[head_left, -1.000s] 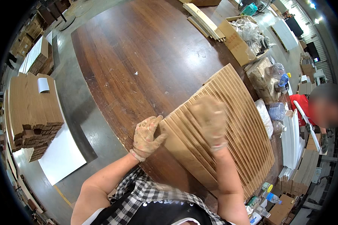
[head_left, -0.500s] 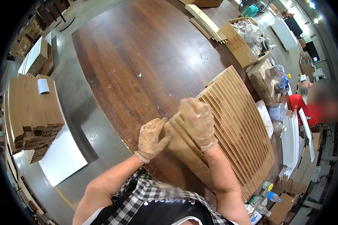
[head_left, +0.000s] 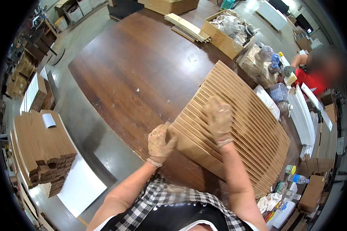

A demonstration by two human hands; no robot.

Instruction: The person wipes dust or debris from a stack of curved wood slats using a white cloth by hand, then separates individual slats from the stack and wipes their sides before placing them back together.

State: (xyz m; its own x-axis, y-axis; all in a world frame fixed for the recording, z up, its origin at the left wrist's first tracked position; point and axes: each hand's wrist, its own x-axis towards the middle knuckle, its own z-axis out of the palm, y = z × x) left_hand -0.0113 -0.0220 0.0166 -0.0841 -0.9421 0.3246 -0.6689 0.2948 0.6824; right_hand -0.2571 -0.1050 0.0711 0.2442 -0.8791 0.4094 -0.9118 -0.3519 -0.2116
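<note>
A row of long brown board strips lies side by side on the dark wooden table, with narrow gaps between them. Both my hands wear thin, stained gloves. My left hand is at the near left corner of the row, its thumb apart from the fingers and nothing held. Its fingertips are close to the strip ends; whether they touch is unclear. My right hand rests over the tops of the strips near their left ends. It is a little blurred, and its bent fingertips are hidden beneath it.
The brown table spreads left and ahead. A carton of plastic bags and wood battens stand at the far side. Bottles line the right. Stacked brown boards stand at left. A person in red is at far right.
The left ends of the strips, stepped before, now form an even line. My right hand has moved right and slightly down over the row. The view has shifted a little.
</note>
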